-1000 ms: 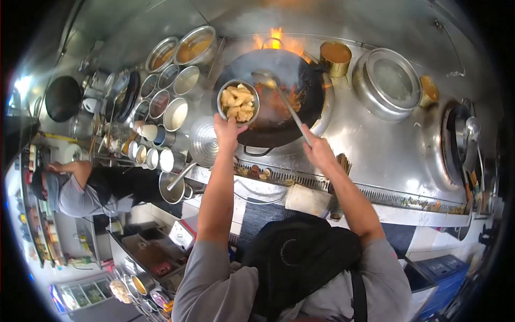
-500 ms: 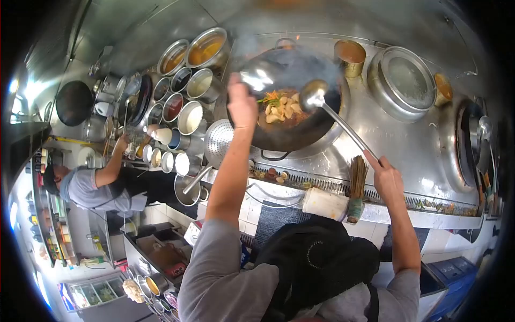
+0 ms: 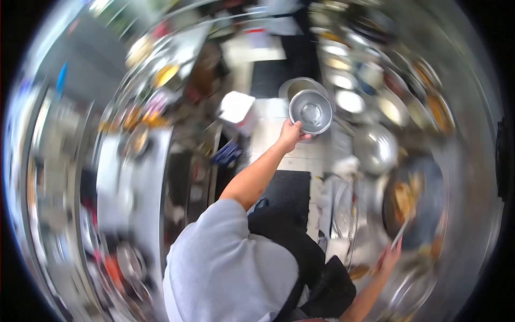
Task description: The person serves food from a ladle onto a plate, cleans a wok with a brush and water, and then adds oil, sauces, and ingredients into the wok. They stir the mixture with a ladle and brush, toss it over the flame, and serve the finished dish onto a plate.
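Note:
My left hand (image 3: 291, 136) grips the rim of a round metal bowl (image 3: 311, 111), which looks empty and is held out over the aisle. Behind the bowl, partly covered by it, is a larger round metal pot (image 3: 298, 85). At the right, my right hand (image 3: 390, 258) is closed on the handle of a ladle (image 3: 400, 233). The handle reaches into a dark wok (image 3: 429, 209) that holds blurred yellowish food (image 3: 403, 200); the ladle's bowl cannot be made out.
A perforated metal strainer (image 3: 375, 149) lies beside the wok. Metal containers (image 3: 392, 107) line the right counter. A white box (image 3: 236, 107) stands left of the aisle. Further left is a steel counter (image 3: 112, 182) with blurred pans and bowls.
The view has swung left, so the wok is now at the right. My left hand, empty and raised by the wok before, now holds a metal bowl. My right hand still holds the ladle.

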The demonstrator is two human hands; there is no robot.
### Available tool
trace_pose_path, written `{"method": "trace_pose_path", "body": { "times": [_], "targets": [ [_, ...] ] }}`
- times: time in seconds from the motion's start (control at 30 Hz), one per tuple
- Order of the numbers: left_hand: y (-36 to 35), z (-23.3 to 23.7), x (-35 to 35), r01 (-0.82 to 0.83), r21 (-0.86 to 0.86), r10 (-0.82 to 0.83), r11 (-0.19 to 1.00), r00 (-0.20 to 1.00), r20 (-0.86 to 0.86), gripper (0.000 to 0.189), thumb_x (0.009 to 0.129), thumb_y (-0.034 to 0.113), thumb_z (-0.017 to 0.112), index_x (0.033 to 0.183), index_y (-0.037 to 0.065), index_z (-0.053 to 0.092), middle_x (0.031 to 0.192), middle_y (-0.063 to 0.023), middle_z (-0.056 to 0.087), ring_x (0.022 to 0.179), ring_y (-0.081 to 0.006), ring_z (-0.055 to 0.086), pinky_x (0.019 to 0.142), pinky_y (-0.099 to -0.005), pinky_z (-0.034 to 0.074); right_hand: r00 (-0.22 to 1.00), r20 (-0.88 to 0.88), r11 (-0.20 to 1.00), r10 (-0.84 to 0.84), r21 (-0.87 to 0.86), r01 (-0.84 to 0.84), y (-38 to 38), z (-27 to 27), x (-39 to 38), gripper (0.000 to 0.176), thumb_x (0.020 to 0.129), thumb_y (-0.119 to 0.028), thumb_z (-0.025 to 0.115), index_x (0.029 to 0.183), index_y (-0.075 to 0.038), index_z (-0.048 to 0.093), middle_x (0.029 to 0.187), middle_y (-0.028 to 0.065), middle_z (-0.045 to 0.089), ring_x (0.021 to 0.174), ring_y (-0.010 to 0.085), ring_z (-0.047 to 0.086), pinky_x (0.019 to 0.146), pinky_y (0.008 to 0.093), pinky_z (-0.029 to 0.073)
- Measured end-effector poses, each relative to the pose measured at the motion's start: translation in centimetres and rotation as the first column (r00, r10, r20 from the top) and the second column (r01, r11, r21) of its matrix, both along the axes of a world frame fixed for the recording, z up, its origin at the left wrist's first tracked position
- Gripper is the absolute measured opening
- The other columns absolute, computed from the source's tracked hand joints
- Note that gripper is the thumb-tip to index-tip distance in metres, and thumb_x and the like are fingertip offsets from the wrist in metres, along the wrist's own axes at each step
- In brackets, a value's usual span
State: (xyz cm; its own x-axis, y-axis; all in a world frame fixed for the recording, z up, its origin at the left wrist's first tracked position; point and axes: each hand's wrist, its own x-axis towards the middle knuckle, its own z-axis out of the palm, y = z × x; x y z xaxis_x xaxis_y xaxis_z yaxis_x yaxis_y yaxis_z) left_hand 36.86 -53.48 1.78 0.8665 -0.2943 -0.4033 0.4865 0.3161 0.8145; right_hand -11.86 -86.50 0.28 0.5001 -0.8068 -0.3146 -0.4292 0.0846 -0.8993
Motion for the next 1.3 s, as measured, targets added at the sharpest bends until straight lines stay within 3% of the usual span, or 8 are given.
{"method": "trace_pose_path", "body": {
  "times": [0.1,0.33,0.53,0.6,0.83,0.97,1.13,1.3],
  "targets": [
    [17.1,-1.9,1.1,-0.385,0.152,0.369,0.91,0.921,0.125,0.031,0.096,0.004,0.043,0.126,-0.007,0.043,0.111,-0.0215,0.059,0.076,-0.029,0.071,0.065,-0.0344,0.063,0.88,-0.402,0.744,0.253,-0.501,-0.442,0.4,0.2,-3.6,0.068,0.084,0.004,0.053,0.15,-0.007,0.038,0.151,0.02,0.041,0.14,0.0351,0.038,0.113,0.0397,0.029],
    [57.2,-4.0,-7.9,-0.995,-0.063,0.997,-0.075,-0.075,-0.003,0.028,0.096,0.005,0.049,0.119,-0.011,0.045,0.117,-0.0209,0.053,0.088,-0.0337,0.065,0.075,-0.0452,0.063,0.634,-0.757,0.624,0.158,-0.421,-0.659,5.3,6.9,-7.9,0.069,0.079,0.006,0.05,0.147,-0.007,0.043,0.14,0.024,0.051,0.124,0.0354,0.055,0.102,0.0378,0.043],
    [83.9,-5.5,-20.0,-0.733,0.664,0.702,-0.148,0.395,0.593,0.044,0.099,0.01,0.044,0.138,-0.009,0.036,0.13,-0.0199,0.051,0.109,-0.0426,0.059,0.086,-0.0514,0.06,0.524,-0.831,0.602,0.187,-0.324,-0.729,5.3,8.6,-7.5,0.07,0.077,0.008,0.049,0.146,-0.007,0.044,0.14,0.0238,0.052,0.123,0.0348,0.057,0.1,0.0379,0.045],
    [88.9,-5.9,-22.4,-0.999,-0.016,0.907,-0.043,-0.046,0.42,0.04,0.101,0.014,0.041,0.135,-0.007,0.043,0.13,-0.0184,0.053,0.107,-0.04,0.06,0.091,-0.0494,0.058,0.519,-0.83,0.589,0.203,-0.32,-0.742,3.9,9.3,-7.5,0.071,0.076,0.008,0.048,0.145,-0.006,0.045,0.139,0.0237,0.052,0.122,0.0347,0.058,0.099,0.0379,0.045],
    [63.4,-7.5,-13.0,-0.915,0.404,0.596,0.011,0.33,0.732,0.023,0.099,0.022,0.053,0.102,-0.001,0.053,0.096,-0.0171,0.064,0.078,-0.0239,0.064,0.067,-0.0327,0.054,0.574,-0.8,0.82,-0.173,-0.44,-0.366,12.0,17.9,-3.7,0.069,0.076,0.01,0.05,0.14,-0.015,0.053,0.111,0.0229,0.065,0.102,0.0376,0.063,0.09,0.0451,0.047],
    [31.6,-2.8,-9.9,-0.347,0.639,-0.07,0.687,0.843,0.533,0.018,0.097,0.017,0.06,0.105,0.0,0.061,0.093,-0.0084,0.065,0.071,-0.012,0.057,0.065,-0.0261,0.048,0.549,-0.785,0.736,-0.288,-0.548,-0.397,13.3,22.8,-6.6,0.056,0.08,-0.007,0.064,0.134,-0.019,0.058,0.116,0.0235,0.064,0.11,0.0389,0.061,0.093,0.0429,0.048],
    [5.3,-3.5,-8.7,0.317,0.508,-0.599,0.801,0.44,0.669,0.017,0.095,0.008,0.058,0.109,0.002,0.064,0.114,-0.0147,0.066,0.107,-0.0268,0.062,0.09,-0.0361,0.051,0.498,-0.82,0.84,-0.282,-0.462,-0.284,14.4,24.6,-7.5,0.051,0.08,-0.009,0.063,0.13,-0.018,0.061,0.11,0.0236,0.066,0.106,0.0384,0.063,0.09,0.0437,0.05],
    [-12.9,-11.2,-5.3,0.078,0.711,-0.715,0.698,0.131,0.687,0.036,0.083,0.02,0.071,0.111,-0.001,0.062,0.114,-0.0218,0.064,0.11,-0.0379,0.058,0.093,-0.046,0.047,0.485,-0.828,0.843,-0.281,-0.454,-0.288,7.7,12.7,-8.9,0.063,0.084,-0.007,0.056,0.143,-0.028,0.048,0.104,0.0252,0.067,0.099,0.0419,0.065,0.088,0.0493,0.052]
  ]
}}
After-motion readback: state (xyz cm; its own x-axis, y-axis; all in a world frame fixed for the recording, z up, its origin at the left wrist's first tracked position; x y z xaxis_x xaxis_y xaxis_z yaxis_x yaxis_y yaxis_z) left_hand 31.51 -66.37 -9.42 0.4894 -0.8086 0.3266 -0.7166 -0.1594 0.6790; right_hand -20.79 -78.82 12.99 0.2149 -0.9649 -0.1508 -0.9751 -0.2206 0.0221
